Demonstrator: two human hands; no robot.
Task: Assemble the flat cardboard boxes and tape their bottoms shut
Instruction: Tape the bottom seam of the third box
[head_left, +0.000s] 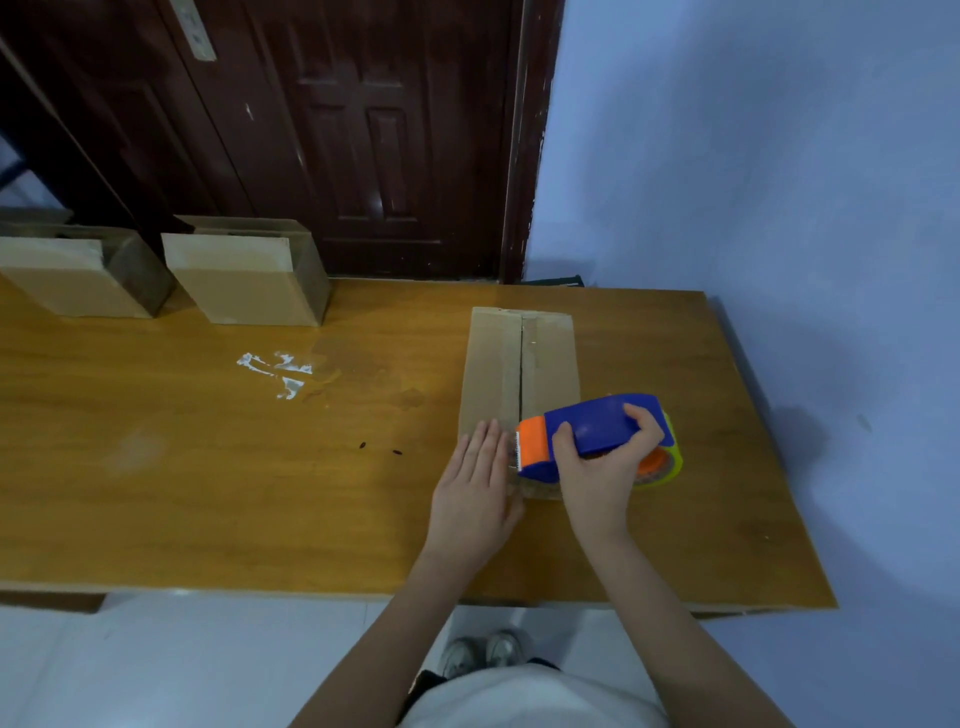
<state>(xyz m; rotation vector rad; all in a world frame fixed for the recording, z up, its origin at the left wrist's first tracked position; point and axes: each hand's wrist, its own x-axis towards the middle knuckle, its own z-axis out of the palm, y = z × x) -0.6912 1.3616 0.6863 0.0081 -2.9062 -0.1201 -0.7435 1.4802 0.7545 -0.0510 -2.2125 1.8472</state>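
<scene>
The big yellow-brown wooden table (208, 467) fills most of the view, with a dark red wooden door (363, 130) and a pale blue wall (753, 182) behind it. At the far left of the table stand two brown cardboard boxes (244, 275) that look already put together. Nearer the person, toward the right side, stands the long brown cardboard box being worked on (493, 364). Its long side runs straight away from the person, and the dark gap between its two flaps (520, 364) runs the same way, from the near end to the far end. The gap looks mostly open, so the taping seems to be just starting. The blue and orange plastic tape dispenser with a yellow-green roll (597, 436) sits at the near end of the box, right at the start of the gap. The right hand (597, 478) has its fingers curled round the blue handle and grips it. The left hand (475, 488) lies flat with straight fingers, pressing on the near left part of the box, just beside the orange tip. The right hand is the one on the gap, so the next move probably means pushing the dispenser straight away along it, while the left hand keeps the box from sliding.
</scene>
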